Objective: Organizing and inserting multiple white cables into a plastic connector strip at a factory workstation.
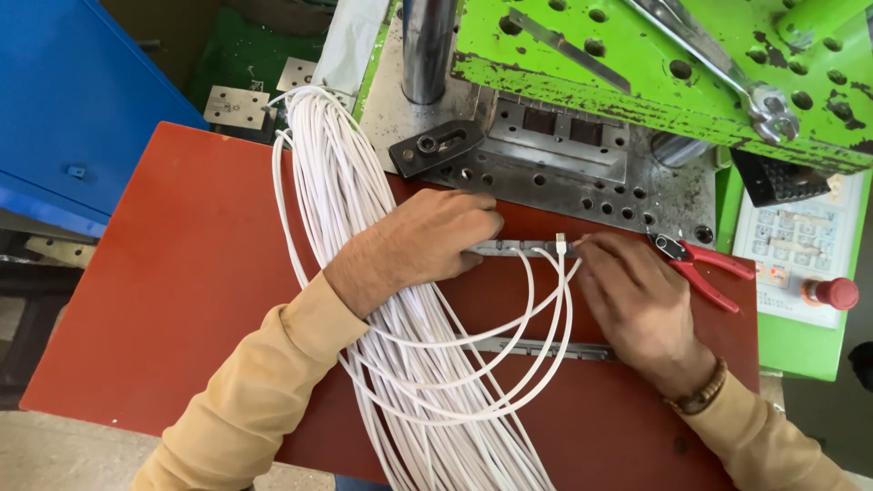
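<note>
Head view looks down on a red-brown rectangular worktop point(173, 300) set against a chipped green metal press machine point(655, 64). The left hand point(423, 245) lies knuckles up over a thick bundle of thin white cables point(341, 195), its fingers curled and pressing one end of a narrow grey metal strip point(514, 247) near the worktop's far edge. The right hand point(637, 295) pinches a white cable end point(561, 244) between thumb and fingertips right at that strip. Several white cables loop between the hands, crossing a second grey metal strip point(536, 347) nearer the person. Red-handled pliers point(700, 264) lie just beside the right hand.
</note>
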